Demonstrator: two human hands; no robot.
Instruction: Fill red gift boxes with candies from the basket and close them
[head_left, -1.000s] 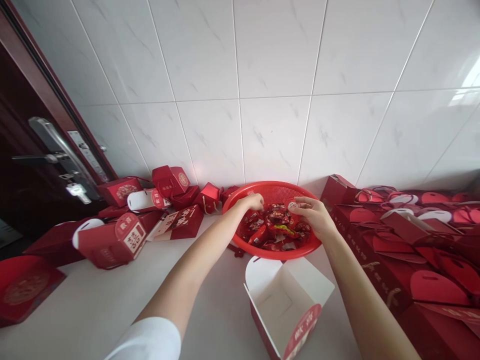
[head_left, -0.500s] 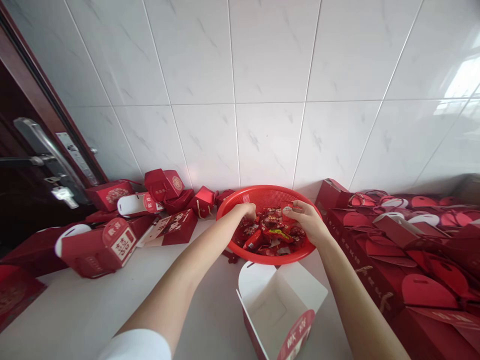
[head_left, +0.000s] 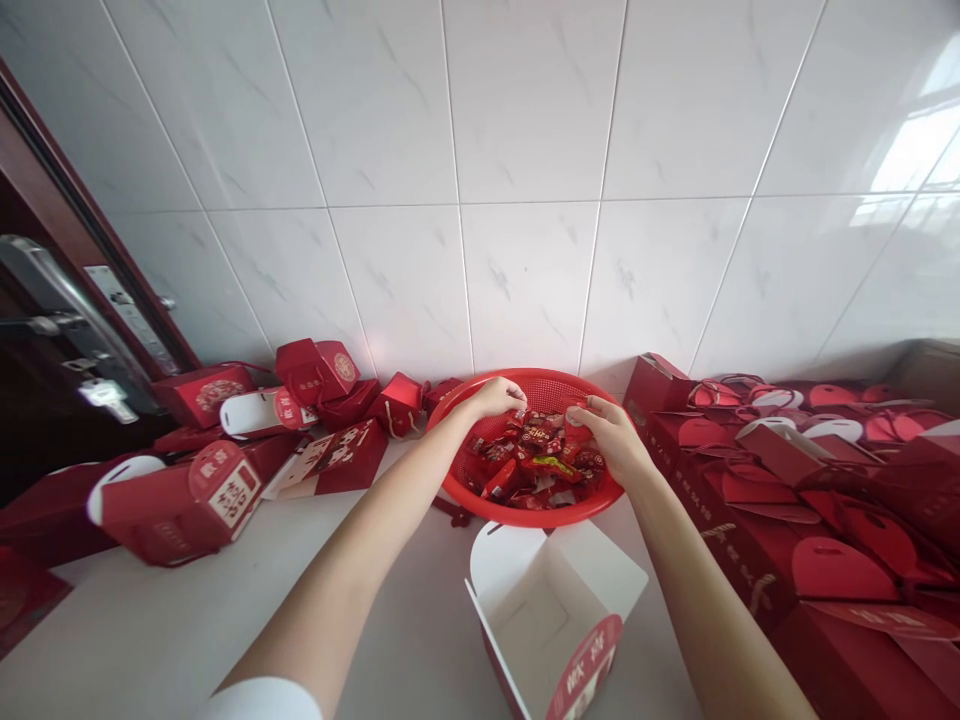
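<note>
A red plastic basket (head_left: 532, 516) holds many wrapped candies (head_left: 540, 462), mostly red, one with a yellow-green streak. My left hand (head_left: 496, 398) is over the basket's left part, its fingers pinched together; a bit of red shows at the fingertips, too small to name. At the right side of the basket, my right hand (head_left: 613, 435) grips a red candy packet (head_left: 576, 428) between thumb and fingers. In front of the basket stands an open box (head_left: 555, 610), white inside, with a red rounded flap bearing characters. Nothing lies inside it.
Folded red gift boxes (head_left: 180, 500) are piled on the left of the white table (head_left: 405, 600). Rows of red boxes with handles (head_left: 840, 570) fill the right. A tiled wall (head_left: 525, 270) rises behind, and a door with keys (head_left: 109, 397) is at far left.
My left hand has lifted slightly out of the candies and toward the basket's back. My right hand still holds the red packet. The whole view has shifted a little.
</note>
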